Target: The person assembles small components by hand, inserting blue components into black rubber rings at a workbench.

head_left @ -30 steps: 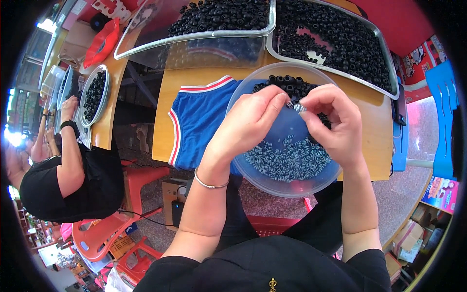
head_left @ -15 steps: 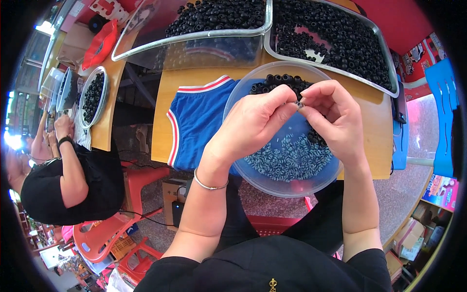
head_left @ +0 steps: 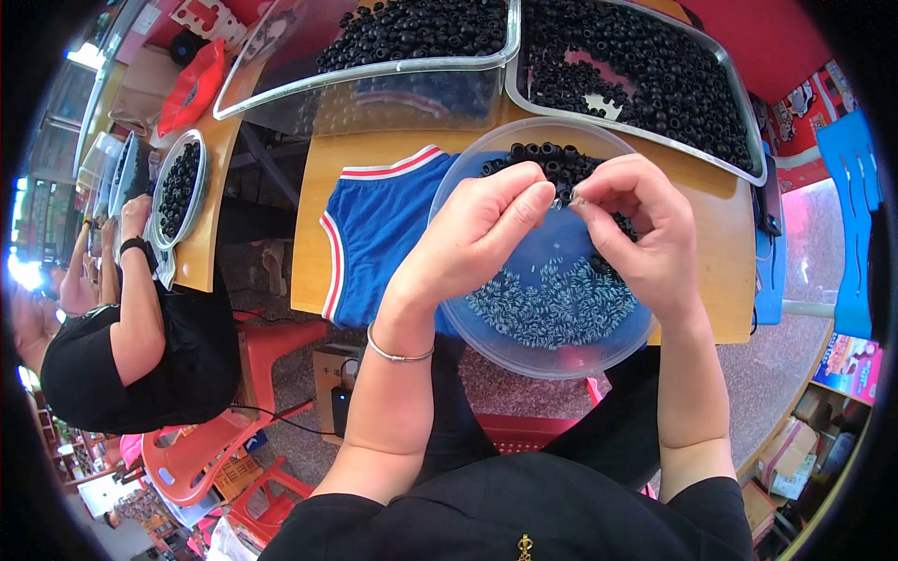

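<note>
Both of my hands are raised over a round translucent basin (head_left: 544, 245), fingertips close together but apart. My left hand (head_left: 477, 229) is closed, thumb pressed on the curled fingers; whatever it pinches is hidden. Thumb and forefinger of my right hand (head_left: 650, 234) pinch a tiny shiny piece that looks like a small metal spring. Many small coil springs (head_left: 552, 304) lie loose in the near half of the basin. Hollow black round plastic parts (head_left: 547, 154) are heaped along its far side, partly behind my hands.
Behind the basin stand a clear bin (head_left: 412, 64) and a shallow tray (head_left: 748, 168) of black parts. Blue cloth shorts (head_left: 383, 238) lie left on the wooden table (head_left: 313, 271). Further left, a co-worker's hand (head_left: 136, 213) is beside a bowl (head_left: 198, 201) of black parts; red chairs (head_left: 192, 467) stand below.
My fingertips, which met around a small spring, have drawn slightly apart. The left thumb has closed down onto its fingers. The co-worker's hand has moved up toward the bowl.
</note>
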Available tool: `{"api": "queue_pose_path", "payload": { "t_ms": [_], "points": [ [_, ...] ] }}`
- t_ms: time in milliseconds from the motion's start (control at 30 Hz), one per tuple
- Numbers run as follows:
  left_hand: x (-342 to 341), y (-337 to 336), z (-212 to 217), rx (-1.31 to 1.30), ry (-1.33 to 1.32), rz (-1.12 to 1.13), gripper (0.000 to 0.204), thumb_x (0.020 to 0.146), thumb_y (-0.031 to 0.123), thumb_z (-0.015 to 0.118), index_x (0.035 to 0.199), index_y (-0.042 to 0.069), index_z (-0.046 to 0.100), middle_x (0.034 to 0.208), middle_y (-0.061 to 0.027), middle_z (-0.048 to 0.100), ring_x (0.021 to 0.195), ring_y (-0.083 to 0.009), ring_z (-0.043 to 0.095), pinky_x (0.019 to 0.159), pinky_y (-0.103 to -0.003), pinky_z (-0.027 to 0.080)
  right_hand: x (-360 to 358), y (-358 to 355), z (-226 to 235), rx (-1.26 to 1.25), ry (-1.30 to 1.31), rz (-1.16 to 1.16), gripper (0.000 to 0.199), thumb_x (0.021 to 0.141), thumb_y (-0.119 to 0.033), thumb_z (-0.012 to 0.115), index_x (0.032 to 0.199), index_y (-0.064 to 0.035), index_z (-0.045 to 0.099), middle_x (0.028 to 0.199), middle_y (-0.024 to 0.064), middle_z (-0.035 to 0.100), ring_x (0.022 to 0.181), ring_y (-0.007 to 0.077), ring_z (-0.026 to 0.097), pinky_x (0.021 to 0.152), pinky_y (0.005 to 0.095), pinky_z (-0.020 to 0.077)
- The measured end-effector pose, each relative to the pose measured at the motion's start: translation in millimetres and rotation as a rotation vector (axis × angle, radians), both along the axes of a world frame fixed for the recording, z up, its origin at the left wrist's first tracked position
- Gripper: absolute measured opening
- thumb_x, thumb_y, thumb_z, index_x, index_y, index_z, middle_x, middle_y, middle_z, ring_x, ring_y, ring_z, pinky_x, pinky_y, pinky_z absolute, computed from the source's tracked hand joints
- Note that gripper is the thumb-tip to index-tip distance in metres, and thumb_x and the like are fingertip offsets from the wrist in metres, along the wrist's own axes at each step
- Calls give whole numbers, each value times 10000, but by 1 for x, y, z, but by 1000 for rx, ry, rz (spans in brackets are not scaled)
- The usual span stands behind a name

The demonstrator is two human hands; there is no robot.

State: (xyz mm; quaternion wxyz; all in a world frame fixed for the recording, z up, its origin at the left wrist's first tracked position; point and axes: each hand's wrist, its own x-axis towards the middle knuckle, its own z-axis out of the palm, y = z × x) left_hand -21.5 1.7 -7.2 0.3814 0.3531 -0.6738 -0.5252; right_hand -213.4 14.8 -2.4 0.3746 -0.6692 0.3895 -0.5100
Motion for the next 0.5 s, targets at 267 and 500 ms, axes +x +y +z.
{"api": "queue_pose_path", "payload": {
  "t_ms": [267, 500],
  "points": [
    [-5, 1, 0, -20, 11, 2, 261, 979, 175, 518, 778, 17, 468, 632, 0, 402, 611, -75, 345, 525, -257, 336, 5, 3, 5, -130, 213, -53, 188, 737, 17, 732, 909, -6, 658, 824, 76, 655, 719, 148, 648, 640, 249, 523],
    [-5, 2, 0, -16, 19, -45, 276, 993, 196, 493, 779, 21, 482, 622, 7, 413, 603, -62, 358, 516, -249, 337, 7, 3, 2, -161, 131, -77, 145, 737, 55, 705, 864, -1, 661, 813, 77, 665, 692, 150, 641, 618, 251, 518]
  ]
}}
